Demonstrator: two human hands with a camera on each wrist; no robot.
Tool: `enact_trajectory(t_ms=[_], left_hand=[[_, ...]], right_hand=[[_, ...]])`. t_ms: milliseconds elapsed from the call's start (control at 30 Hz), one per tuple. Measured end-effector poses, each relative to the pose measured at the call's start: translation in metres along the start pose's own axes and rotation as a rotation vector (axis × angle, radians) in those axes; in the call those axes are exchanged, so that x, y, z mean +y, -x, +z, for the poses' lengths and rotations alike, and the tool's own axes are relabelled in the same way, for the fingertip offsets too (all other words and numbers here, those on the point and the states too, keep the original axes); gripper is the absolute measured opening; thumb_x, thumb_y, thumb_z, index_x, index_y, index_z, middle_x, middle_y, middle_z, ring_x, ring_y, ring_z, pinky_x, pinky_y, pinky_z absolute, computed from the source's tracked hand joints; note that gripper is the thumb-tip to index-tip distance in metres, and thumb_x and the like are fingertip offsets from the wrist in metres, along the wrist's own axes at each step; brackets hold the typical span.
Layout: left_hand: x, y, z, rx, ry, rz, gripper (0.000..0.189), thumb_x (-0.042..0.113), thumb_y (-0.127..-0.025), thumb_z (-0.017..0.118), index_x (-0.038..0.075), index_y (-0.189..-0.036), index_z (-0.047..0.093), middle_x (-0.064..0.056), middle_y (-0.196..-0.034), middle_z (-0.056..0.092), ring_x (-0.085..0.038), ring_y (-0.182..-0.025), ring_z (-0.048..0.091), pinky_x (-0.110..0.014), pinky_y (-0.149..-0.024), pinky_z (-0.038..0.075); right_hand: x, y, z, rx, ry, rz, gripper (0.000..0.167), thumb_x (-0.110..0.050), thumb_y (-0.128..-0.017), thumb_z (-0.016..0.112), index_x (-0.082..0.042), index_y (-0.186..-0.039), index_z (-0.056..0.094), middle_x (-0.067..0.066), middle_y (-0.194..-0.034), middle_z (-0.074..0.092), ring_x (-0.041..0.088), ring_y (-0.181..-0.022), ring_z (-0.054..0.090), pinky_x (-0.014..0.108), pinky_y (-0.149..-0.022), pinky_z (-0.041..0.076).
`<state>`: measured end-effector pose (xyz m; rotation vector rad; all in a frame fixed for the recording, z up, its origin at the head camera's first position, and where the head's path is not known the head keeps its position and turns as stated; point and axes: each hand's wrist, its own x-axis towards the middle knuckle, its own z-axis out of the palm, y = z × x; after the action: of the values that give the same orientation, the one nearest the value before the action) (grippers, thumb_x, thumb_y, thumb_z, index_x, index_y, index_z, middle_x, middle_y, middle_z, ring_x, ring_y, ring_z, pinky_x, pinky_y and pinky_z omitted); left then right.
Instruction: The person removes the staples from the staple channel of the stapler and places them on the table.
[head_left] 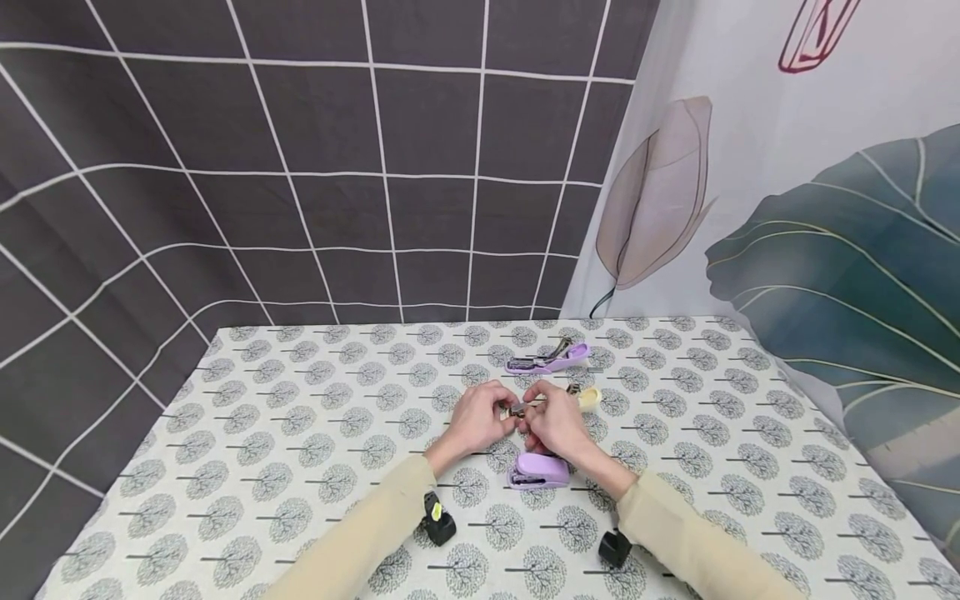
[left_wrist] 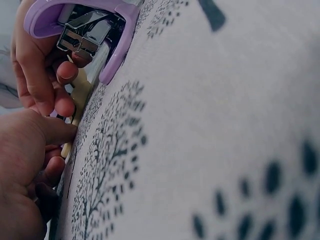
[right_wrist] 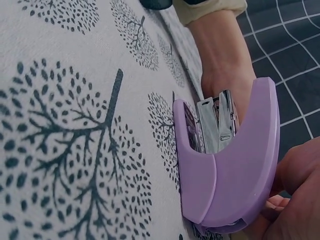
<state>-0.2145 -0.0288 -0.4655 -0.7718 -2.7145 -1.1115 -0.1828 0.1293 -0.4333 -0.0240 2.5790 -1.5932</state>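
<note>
A pale yellow stapler (head_left: 590,398) lies opened on the patterned cloth, partly covered by both hands. My left hand (head_left: 480,417) grips its near end with curled fingers; in the left wrist view its fingertips press close to the yellow body (left_wrist: 80,95). From the other side my right hand (head_left: 557,423) bends over the same stapler, thumb and fingers pinching a small grey strip of staples (head_left: 520,407). The fingertips hide much of that strip. Right in front of the right hand stands a purple stapler (head_left: 542,471), its metal mouth (left_wrist: 82,40) facing left.
Behind the hands lies a second purple stapler (head_left: 551,360), swung open, with a small grey strip (head_left: 595,369) at its right end. The tree-print tablecloth (head_left: 300,483) reaches back to a dark gridded curtain (head_left: 427,208). Black wrist cameras (head_left: 438,521) hang below both sleeves.
</note>
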Motion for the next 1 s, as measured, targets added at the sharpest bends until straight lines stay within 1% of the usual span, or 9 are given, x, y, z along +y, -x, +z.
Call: enact_trajectory(t_ms=[133, 233, 467, 567, 767, 1000], left_hand=[[0.000, 0.000, 0.000, -0.014, 0.009, -0.014, 0.021, 0.009, -0.075, 0.084, 0.010, -0.093, 0.074, 0.005, -0.083, 0.062, -0.005, -0.062, 0.048, -0.023, -0.062, 0.043], [0.000, 0.000, 0.001, -0.024, 0.009, -0.022, 0.022, 0.010, -0.076, 0.084, 0.010, -0.096, 0.074, 0.005, -0.084, 0.062, -0.004, -0.062, 0.048, -0.023, -0.063, 0.042], [-0.001, 0.000, 0.001, -0.026, 0.009, -0.016, 0.023, 0.009, -0.076, 0.083, 0.010, -0.098, 0.074, 0.005, -0.085, 0.062, -0.004, -0.061, 0.047, -0.023, -0.060, 0.041], [-0.001, 0.001, 0.000, -0.034, 0.018, -0.019, 0.024, 0.009, -0.077, 0.083, 0.010, -0.099, 0.074, 0.004, -0.088, 0.063, -0.004, -0.062, 0.048, -0.022, -0.059, 0.042], [-0.001, 0.001, 0.000, -0.043, 0.030, -0.018, 0.025, 0.008, -0.077, 0.082, 0.009, -0.100, 0.073, 0.002, -0.091, 0.065, -0.004, -0.063, 0.048, -0.022, -0.059, 0.042], [0.000, 0.000, -0.001, -0.044, 0.033, -0.023, 0.025, 0.009, -0.077, 0.083, 0.009, -0.100, 0.073, 0.002, -0.092, 0.066, -0.004, -0.064, 0.048, -0.022, -0.059, 0.042]], right_hand=[[-0.001, 0.002, -0.003, 0.003, -0.022, 0.013, 0.016, 0.009, -0.092, 0.056, 0.003, -0.107, 0.057, 0.012, -0.070, 0.067, 0.019, -0.045, 0.061, 0.036, -0.043, 0.054], [-0.001, 0.002, -0.005, 0.013, -0.035, 0.014, 0.017, 0.009, -0.093, 0.056, 0.002, -0.108, 0.057, 0.013, -0.071, 0.067, 0.020, -0.045, 0.061, 0.036, -0.043, 0.053], [-0.002, 0.004, -0.010, 0.021, -0.037, -0.021, 0.021, 0.011, -0.092, 0.056, 0.003, -0.111, 0.057, 0.013, -0.071, 0.068, 0.020, -0.045, 0.061, 0.037, -0.044, 0.054], [-0.003, 0.006, -0.013, 0.017, -0.045, -0.028, 0.020, 0.011, -0.093, 0.055, 0.003, -0.111, 0.056, 0.013, -0.072, 0.067, 0.021, -0.046, 0.061, 0.036, -0.044, 0.054], [-0.008, 0.010, -0.020, 0.006, -0.095, -0.012, 0.020, 0.009, -0.095, 0.055, 0.003, -0.114, 0.056, 0.017, -0.077, 0.068, 0.022, -0.049, 0.062, 0.036, -0.046, 0.054], [-0.013, 0.013, -0.031, -0.020, -0.134, -0.021, 0.021, 0.009, -0.096, 0.051, 0.006, -0.117, 0.052, 0.020, -0.082, 0.067, 0.021, -0.051, 0.061, 0.037, -0.048, 0.056]])
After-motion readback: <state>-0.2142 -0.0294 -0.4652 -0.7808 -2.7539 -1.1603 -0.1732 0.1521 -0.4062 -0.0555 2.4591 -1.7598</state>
